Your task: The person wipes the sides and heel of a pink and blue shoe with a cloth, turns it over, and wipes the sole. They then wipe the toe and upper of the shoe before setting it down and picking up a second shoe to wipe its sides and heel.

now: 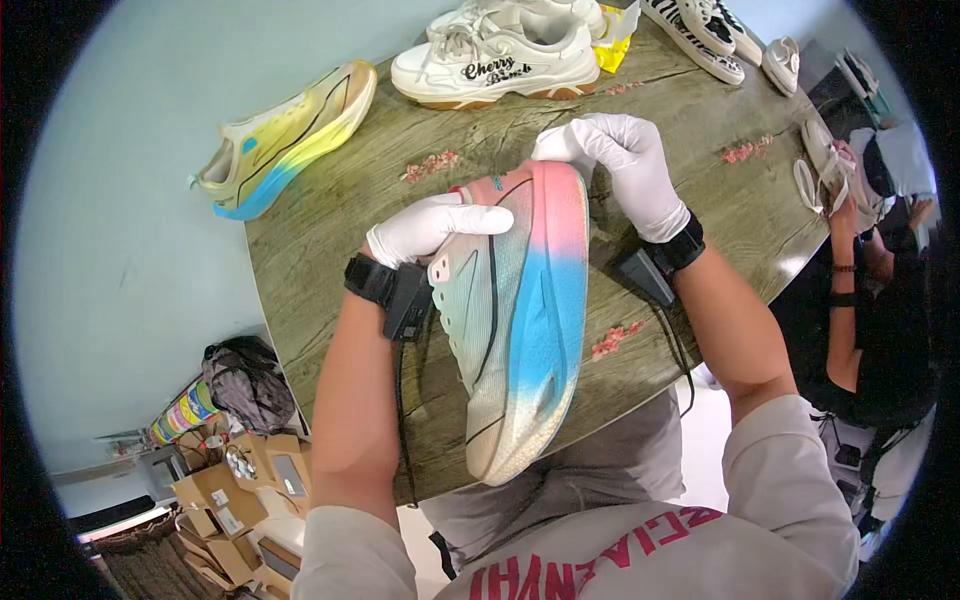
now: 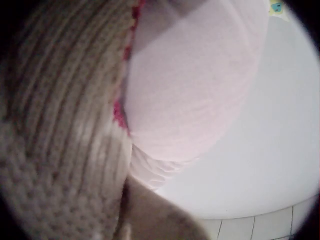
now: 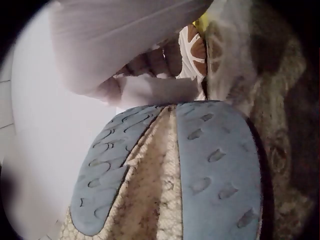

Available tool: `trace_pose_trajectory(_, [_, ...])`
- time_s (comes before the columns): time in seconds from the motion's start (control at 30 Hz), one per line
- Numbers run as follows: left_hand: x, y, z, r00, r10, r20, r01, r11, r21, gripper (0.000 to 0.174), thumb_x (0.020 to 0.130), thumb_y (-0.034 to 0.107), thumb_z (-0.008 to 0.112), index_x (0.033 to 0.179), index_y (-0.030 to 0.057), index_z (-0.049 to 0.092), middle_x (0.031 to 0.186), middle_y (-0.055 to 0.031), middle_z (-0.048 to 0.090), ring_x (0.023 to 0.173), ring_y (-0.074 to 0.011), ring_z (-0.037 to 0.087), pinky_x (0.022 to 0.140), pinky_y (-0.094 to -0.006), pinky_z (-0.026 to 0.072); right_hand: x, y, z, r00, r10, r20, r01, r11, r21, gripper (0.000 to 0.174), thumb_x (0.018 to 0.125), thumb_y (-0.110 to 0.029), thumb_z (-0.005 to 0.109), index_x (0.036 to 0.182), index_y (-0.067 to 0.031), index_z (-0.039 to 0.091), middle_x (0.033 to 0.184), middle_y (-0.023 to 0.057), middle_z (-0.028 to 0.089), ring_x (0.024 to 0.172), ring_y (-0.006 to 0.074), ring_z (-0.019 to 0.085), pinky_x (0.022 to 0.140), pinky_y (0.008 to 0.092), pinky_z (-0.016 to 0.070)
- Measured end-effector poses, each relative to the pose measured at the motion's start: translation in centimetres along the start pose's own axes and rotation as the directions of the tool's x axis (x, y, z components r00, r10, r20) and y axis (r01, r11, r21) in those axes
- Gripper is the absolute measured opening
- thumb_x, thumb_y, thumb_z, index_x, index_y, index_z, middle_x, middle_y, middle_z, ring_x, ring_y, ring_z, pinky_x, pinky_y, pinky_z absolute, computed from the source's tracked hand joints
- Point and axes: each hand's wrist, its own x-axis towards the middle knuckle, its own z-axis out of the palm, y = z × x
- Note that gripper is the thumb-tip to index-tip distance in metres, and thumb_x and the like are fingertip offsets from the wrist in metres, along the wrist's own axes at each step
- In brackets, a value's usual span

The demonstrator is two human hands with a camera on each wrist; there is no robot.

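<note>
A running shoe [image 1: 545, 290] in pink, blue, white and pale green is held up over the table, its heel away from the body and toe toward it. My white-gloved left hand [image 1: 430, 225] grips it by the collar, thumb laid over the side; the other fingers are hidden. Ribbed knit upper [image 2: 65, 110] fills much of the left wrist view beside the glove [image 2: 195, 80]. At the heel, my gloved right hand [image 1: 620, 165] has its fingers curled and fingertips right at the heel edge. The right wrist view shows the grey-blue outsole [image 3: 215, 165] below the curled glove [image 3: 125, 45].
A yellow and blue running shoe [image 1: 290, 140] stands at the table's far left. White sneakers [image 1: 495, 60] are at the back, with black-and-white shoes [image 1: 700, 35] to their right. Cartons [image 1: 225, 510] sit on the floor at left. Another person's arm [image 1: 845, 270] shows at right.
</note>
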Motion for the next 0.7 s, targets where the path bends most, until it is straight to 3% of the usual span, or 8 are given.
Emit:
trace_pose_trajectory(0.13, [0.1,-0.1,-0.2,1.0,-0.009,-0.001,0.009,1.0,0.003,0.053,0.096,0.017,0.069,0.143,-0.0003,0.051,0.132,-0.0032,0.061,0.116,-0.0107,0.059,0.104,-0.0265,0.045,-0.1,0.0,0.4,0.998,-0.037,-0.05,0.04,0.997,0.065,0.024,0.1,-0.019,0.066,0.095,0.0018,0.076,0.083,-0.0028,0.068,0.074,0.006,0.058,0.068,0.0254,0.048])
trace_pose_trajectory(0.23, [0.2,-0.4,-0.5,0.999,-0.021,-0.041,0.022,1.0,0.018,0.053,0.096,0.017,0.068,0.143,-0.0006,0.051,0.133,-0.0034,0.061,0.117,-0.0111,0.059,0.104,-0.0267,0.0452,-0.2,-0.5,0.5,0.99,-0.104,-0.1,0.104,0.995,-0.001,0.024,0.1,-0.019,0.065,0.096,0.0023,0.076,0.084,-0.002,0.07,0.074,0.0055,0.058,0.068,0.0251,0.0486])
trace_pose_trajectory(0.33, [0.3,-0.4,-0.5,1.0,0.005,0.009,-0.005,1.0,-0.022,0.052,0.096,0.017,0.068,0.142,-0.0007,0.051,0.133,-0.0035,0.061,0.117,-0.0111,0.059,0.104,-0.0269,0.0452,-0.6,-1.3,0.7,0.993,-0.076,-0.088,0.081,0.996,0.048,0.025,0.1,-0.018,0.064,0.097,0.003,0.076,0.088,0.0007,0.073,0.076,0.0067,0.062,0.069,0.025,0.0502])
trace_pose_trajectory(0.43, [0.2,-0.3,-0.7,0.996,-0.084,-0.041,0.084,0.996,0.002,0.052,0.097,0.016,0.067,0.143,-0.001,0.05,0.133,-0.0039,0.061,0.117,-0.0114,0.059,0.104,-0.0273,0.0454,-0.7,-2.1,0.7,0.996,-0.062,-0.064,0.068,0.994,0.089,0.025,0.101,-0.018,0.062,0.097,0.0031,0.076,0.094,0.0053,0.076,0.08,0.0091,0.067,0.073,0.0256,0.0528])
trace_pose_trajectory(0.5, [-0.1,0.1,0.3,0.999,-0.02,-0.049,0.023,0.998,0.062,0.058,0.096,0.021,0.067,0.145,-0.0024,0.049,0.139,-0.0094,0.06,0.123,-0.0175,0.06,0.109,-0.0341,0.0448,-0.6,-2.4,0.3,0.996,-0.077,0.04,0.075,0.996,0.05,0.027,0.102,-0.017,0.06,0.096,0.0044,0.075,0.097,0.0114,0.077,0.085,0.0142,0.071,0.078,0.0283,0.0561])
trace_pose_trajectory(0.7, [-0.1,0.3,0.6,1.0,0.009,-0.03,-0.006,0.997,0.078,0.056,0.096,0.02,0.068,0.144,-0.0022,0.05,0.138,-0.0075,0.06,0.122,-0.016,0.059,0.108,-0.0317,0.0443,-0.7,-2.7,-0.1,0.986,-0.131,0.108,0.125,0.99,0.061,0.029,0.103,-0.015,0.057,0.096,0.0082,0.073,0.096,0.0171,0.076,0.09,0.0219,0.074,0.083,0.0335,0.0591])
